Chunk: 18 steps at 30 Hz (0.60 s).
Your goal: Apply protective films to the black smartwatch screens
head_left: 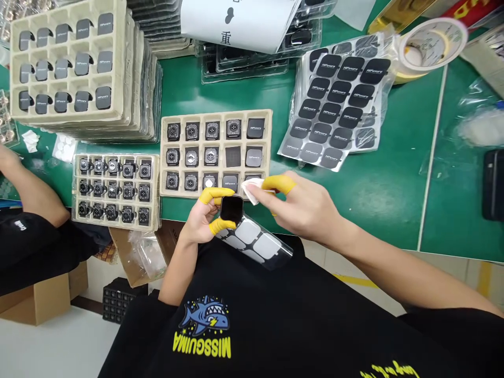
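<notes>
My left hand [199, 220], with yellow covers on its fingertips, grips a black square smartwatch body [231, 209] between thumb and fingers, its dark glossy face showing. A folded white wipe [253, 189] is pinched in my right hand [309, 206], close beside the watch and apart from it. Under the watch lies a sticker sheet [268, 247] with pale rounded squares, partly over my lap. Just beyond my hands sits a beige tray [216, 194]; several of its pockets hold watch bodies back side up, and others hold dark squares lettered "HiFuture".
At the left stand a tall stack of filled trays [129, 79] and a smaller watch tray [156, 194]. Black label sheets [331, 113] and a tape roll [437, 47] lie right. Far left, another person's arm [37, 189] rests near the table. Below is an open carton [126, 262].
</notes>
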Each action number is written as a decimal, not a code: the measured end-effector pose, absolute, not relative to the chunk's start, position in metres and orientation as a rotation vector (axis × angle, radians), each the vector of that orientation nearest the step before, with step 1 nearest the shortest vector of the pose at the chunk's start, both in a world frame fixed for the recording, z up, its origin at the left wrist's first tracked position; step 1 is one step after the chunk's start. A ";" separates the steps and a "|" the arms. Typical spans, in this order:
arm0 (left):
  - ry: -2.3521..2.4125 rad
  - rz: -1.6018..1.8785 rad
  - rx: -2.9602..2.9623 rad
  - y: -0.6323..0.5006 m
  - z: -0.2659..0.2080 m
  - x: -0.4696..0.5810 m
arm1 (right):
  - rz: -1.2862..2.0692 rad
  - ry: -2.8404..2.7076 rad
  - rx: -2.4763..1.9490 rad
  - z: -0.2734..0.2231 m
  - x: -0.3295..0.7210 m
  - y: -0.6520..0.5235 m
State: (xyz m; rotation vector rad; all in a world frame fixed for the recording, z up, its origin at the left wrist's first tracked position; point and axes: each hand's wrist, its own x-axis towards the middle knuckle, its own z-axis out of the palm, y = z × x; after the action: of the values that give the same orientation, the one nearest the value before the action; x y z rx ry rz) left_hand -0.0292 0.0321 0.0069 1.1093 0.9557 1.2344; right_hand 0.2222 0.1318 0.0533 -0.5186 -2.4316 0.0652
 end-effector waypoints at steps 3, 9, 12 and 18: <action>0.959 1.247 1.108 0.031 0.009 -0.032 | 0.161 -2.458 -0.550 0.060 0.230 0.134; 0.955 1.227 1.092 0.032 0.009 -0.034 | 0.272 -2.491 -0.353 0.071 0.228 0.125; 0.966 1.219 1.091 0.031 0.006 -0.034 | 0.261 -2.486 -0.278 0.070 0.225 0.124; 0.933 1.168 1.056 0.027 0.000 -0.033 | 0.279 -2.487 -0.128 0.070 0.221 0.120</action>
State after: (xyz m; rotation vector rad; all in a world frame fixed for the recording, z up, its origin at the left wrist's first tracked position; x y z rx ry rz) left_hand -0.0329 0.0270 0.0000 1.0564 0.9327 1.1680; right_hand 0.2209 0.1204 0.0703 -0.1279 -2.4866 0.2790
